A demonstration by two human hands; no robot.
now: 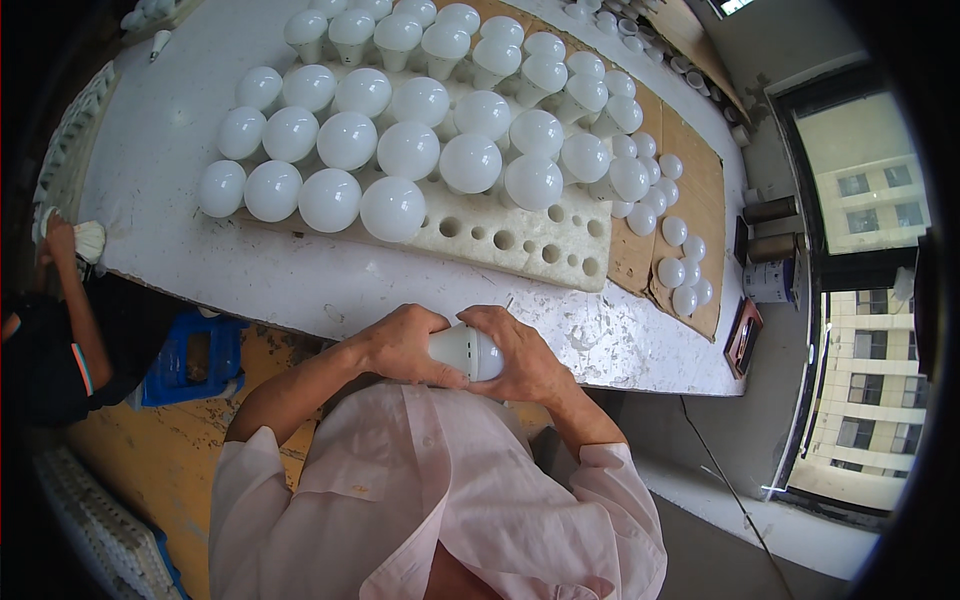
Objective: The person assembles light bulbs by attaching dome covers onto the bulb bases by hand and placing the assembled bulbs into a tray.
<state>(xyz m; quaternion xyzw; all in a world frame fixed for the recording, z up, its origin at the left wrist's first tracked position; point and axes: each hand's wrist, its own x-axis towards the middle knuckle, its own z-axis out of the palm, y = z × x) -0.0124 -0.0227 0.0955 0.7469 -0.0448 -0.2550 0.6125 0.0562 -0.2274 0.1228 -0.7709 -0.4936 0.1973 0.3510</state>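
One bulb (458, 350) is lying sideways between my two hands, just short of the table's near edge and in front of the pink shirt (400, 470). Its white housing is pointing left and its dome is facing right. My left hand (405, 345) is gripping the housing, and my right hand (528, 358) is curling around the dome end, so both are closed on the same bulb.

Just beyond the grip, the table (310, 285) is spreading away, carrying a pale foam block (520, 262). Many bulbs (392, 209) are standing in it in rows, domes up, while the holes nearest my hands are showing bare. Beyond the grip to the right, brown cardboard (690, 150) is lying partly under the block, with loose domes (673, 231) resting on it. Farther right, a tub (768, 282) is standing near the window (860, 380), and a small reddish box (742, 337) is sitting at the table's right end.

Well left of the grip, a blue crate (195, 360) is sitting below the table, and beside it a co-worker's hand (60, 242) is touching something white.
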